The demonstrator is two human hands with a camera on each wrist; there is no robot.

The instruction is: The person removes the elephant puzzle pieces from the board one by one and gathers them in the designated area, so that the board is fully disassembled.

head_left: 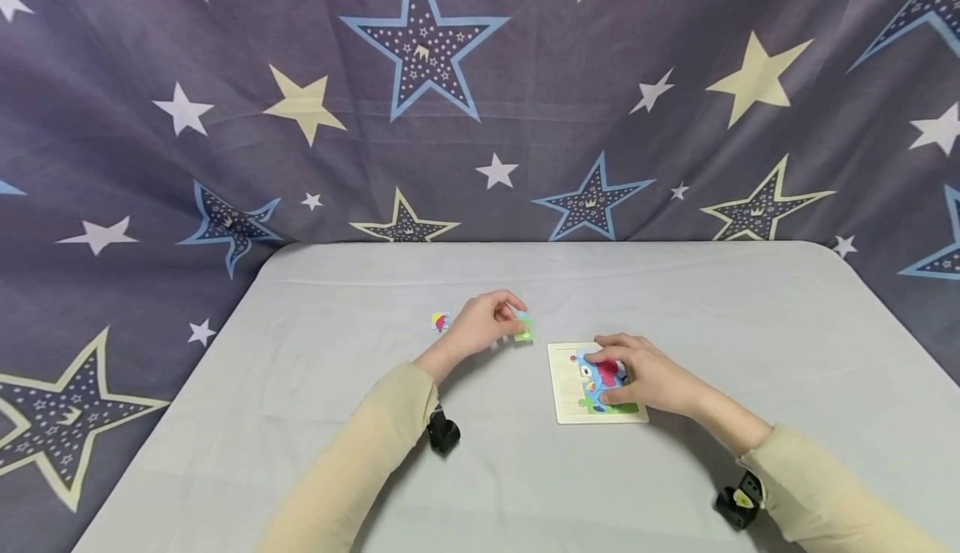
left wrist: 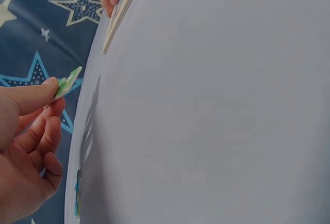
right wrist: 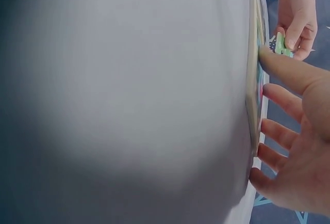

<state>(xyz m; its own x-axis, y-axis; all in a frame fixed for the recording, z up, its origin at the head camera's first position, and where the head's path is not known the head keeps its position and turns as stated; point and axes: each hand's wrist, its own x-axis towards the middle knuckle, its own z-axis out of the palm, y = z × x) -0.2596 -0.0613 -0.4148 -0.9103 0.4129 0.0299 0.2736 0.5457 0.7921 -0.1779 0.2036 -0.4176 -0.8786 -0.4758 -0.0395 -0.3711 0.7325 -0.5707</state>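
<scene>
My left hand (head_left: 480,324) pinches a small green puzzle piece (head_left: 524,334) between thumb and fingers. The left wrist view shows this green piece (left wrist: 68,83) tilted and held above the table. To the right lies a square wooden puzzle board (head_left: 564,403) with a pale frame. Joined pieces on it form a blue, red and green picture (head_left: 592,378), and the board's left side shows bare wood. My right hand (head_left: 651,376) rests on the board, its fingertips and thumb spread over the picture and covering part of it.
A loose puzzle piece (head_left: 439,320) with yellow, red and blue lies left of my left hand. A grey cloth covers the table (head_left: 300,453). Behind hangs a dark star-patterned curtain (head_left: 525,136). Each wrist carries a black camera (head_left: 442,434).
</scene>
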